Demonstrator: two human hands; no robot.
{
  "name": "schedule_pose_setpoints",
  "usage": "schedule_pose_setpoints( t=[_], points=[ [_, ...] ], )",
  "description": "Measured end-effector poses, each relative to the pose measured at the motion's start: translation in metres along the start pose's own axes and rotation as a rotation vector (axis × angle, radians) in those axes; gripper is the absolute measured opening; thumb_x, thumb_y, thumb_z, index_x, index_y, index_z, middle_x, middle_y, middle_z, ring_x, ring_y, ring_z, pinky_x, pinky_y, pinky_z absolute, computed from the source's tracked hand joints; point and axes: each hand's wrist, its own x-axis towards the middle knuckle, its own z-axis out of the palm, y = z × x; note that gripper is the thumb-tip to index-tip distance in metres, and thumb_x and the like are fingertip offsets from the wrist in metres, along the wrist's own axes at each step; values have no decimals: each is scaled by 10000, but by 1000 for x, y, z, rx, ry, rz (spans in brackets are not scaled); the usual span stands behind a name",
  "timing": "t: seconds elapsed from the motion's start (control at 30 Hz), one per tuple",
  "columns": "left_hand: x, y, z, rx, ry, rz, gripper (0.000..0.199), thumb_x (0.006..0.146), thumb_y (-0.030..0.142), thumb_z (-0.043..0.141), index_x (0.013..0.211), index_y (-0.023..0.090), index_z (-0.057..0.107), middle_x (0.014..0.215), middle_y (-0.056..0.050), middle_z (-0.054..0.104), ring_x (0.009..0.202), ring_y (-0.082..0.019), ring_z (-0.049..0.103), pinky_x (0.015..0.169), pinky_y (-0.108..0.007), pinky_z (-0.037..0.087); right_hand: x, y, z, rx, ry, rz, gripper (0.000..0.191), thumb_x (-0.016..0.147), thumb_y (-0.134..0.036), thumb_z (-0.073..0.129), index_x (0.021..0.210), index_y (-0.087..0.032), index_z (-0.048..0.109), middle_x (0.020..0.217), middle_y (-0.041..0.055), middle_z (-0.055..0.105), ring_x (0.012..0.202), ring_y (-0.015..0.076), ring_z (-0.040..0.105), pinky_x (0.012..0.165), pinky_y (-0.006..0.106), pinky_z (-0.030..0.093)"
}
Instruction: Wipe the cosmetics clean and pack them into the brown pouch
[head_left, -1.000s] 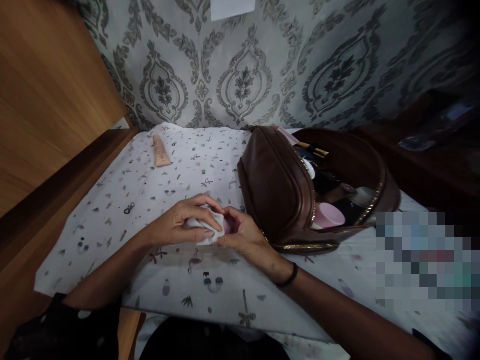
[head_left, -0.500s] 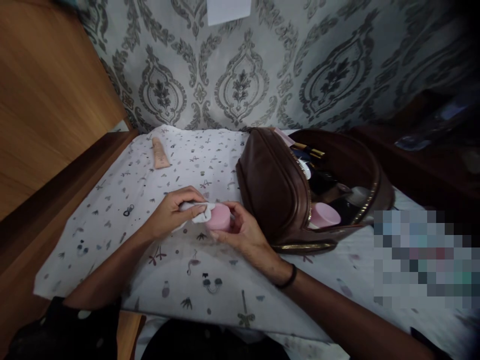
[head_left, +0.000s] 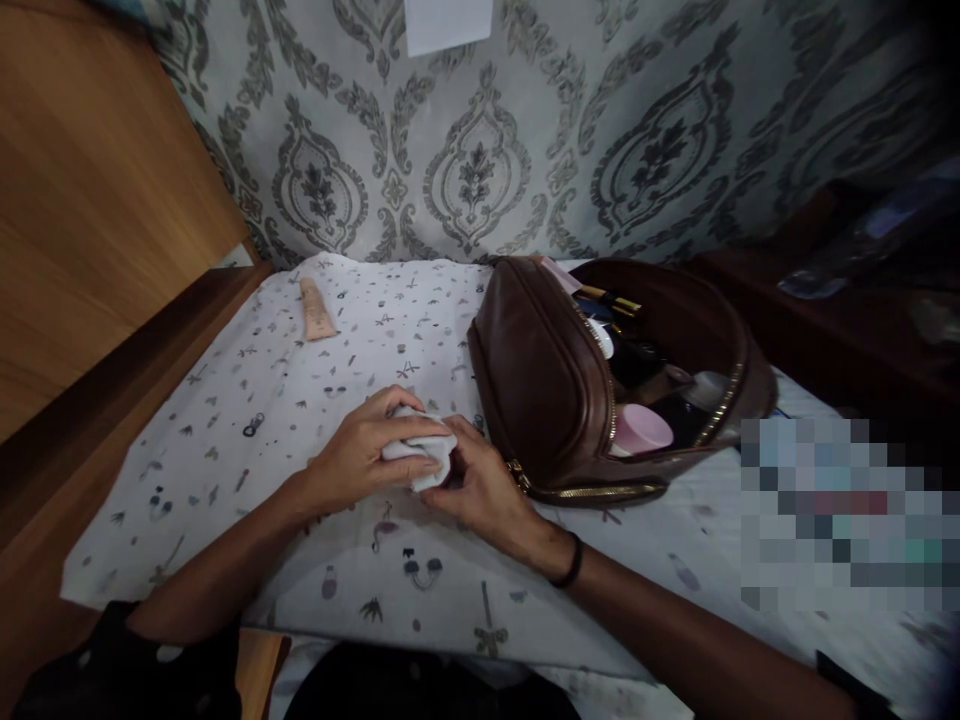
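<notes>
From where I stand, both hands meet over a thin tabletop cover, smooth white fabric with small scattered prints. The left hand (head_left: 360,455) is closed on a crumpled, soft white cloth (head_left: 427,452), thumb below and fingers on top. The right hand (head_left: 484,492), a dark band (head_left: 575,560) at its wrist, curls its fingers against the cloth's edge, gripping the pink container underneath. A moment ago that rounded, smooth container showed plainly between the hands; now the cloth and fingers hide it. Just beside the right hand sits a brown bag (head_left: 531,370), glossy and leathery, unzipped along gold metal teeth. Inside it are a pink round-rimmed cup (head_left: 643,428), slim gold-banded sticks (head_left: 613,300), a white rounded piece (head_left: 602,340) and dark items I can't make out. Well apart, beyond the left hand, lies a tapered peach tube (head_left: 318,312), before the grey damask-patterned backdrop (head_left: 476,170).
</notes>
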Motion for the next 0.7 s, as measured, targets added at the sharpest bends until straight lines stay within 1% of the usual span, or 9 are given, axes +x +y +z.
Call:
schedule_pose_setpoints(
  t=[0.1, 0.23, 0.3, 0.37, 0.47, 0.53, 0.6, 0.67, 0.7],
  points=[
    [1, 0, 2, -6, 57, -52, 243, 937, 331, 647, 1144, 227, 723, 1012, -49, 608, 945, -174, 617, 808, -291, 512, -2, 0, 1, -76, -6, -65, 408, 661, -173, 835, 997, -209, 607, 961, 11, 581, 911, 204, 571, 816, 356, 508],
    [3, 0, -2, 9, 136, -146, 168, 951, 314, 609, 943, 178, 708, 857, -19, 610, 827, -149, 596, 762, -264, 467, -2, 0, 0, -57, 58, -111, 528, 670, -197, 861, 1117, -231, 583, 1051, 27, 594, 986, 215, 586, 867, 372, 513],
    [4, 1, -6, -6, 140, -196, 218, 964, 325, 573, 835, 170, 657, 784, 2, 587, 752, -131, 567, 710, -244, 438, -3, -4, 0, -39, 109, -141, 589, 691, -192, 844, 1203, -247, 556, 1110, 39, 596, 1034, 218, 591, 899, 378, 513],
    [5, 3, -10, -60, 126, -249, 283, 971, 347, 540, 757, 173, 600, 708, 23, 546, 675, -118, 524, 640, -228, 407, -5, -12, -1, -46, 155, -185, 575, 714, -187, 817, 1214, -251, 543, 1112, 42, 596, 1035, 214, 596, 892, 370, 519],
    [6, 5, -14, -181, 122, -303, 350, 955, 399, 531, 683, 180, 554, 639, 34, 505, 612, -114, 479, 571, -219, 382, -11, -32, -5, -64, 172, -310, 592, 711, -158, 782, 1232, -242, 516, 1103, 49, 592, 1029, 208, 600, 874, 352, 529],
    [6, 4, -15, -243, 131, -333, 372, 925, 430, 561, 649, 182, 548, 624, 33, 503, 593, -116, 470, 554, -219, 387, -15, -52, -16, -68, 133, -410, 640, 710, -175, 794, 1271, -233, 494, 1116, 65, 605, 1045, 212, 608, 878, 345, 534],
    [6, 2, -13, -261, 116, -377, 367, 887, 449, 603, 636, 185, 553, 629, 27, 520, 595, -124, 478, 550, -221, 402, -19, -75, -34, -68, 105, -460, 675, 729, -252, 833, 1304, -239, 480, 1140, 80, 635, 1059, 218, 626, 898, 348, 537],
    [4, -2, -11, -235, 81, -410, 363, 869, 469, 614, 641, 191, 563, 635, 18, 536, 614, -140, 500, 560, -225, 425, -22, -98, -59, -93, 132, -427, 660, 737, -305, 848, 1297, -264, 500, 1174, 80, 657, 1067, 231, 641, 937, 380, 530],
    [3, -5, -10, -211, 65, -418, 366, 871, 479, 609, 645, 194, 568, 640, 12, 544, 628, -149, 515, 571, -228, 440, -22, -108, -74, -121, 180, -388, 639, 731, -342, 857, 1273, -272, 527, 1186, 75, 663, 1073, 245, 643, 963, 410, 520]
  ],
)
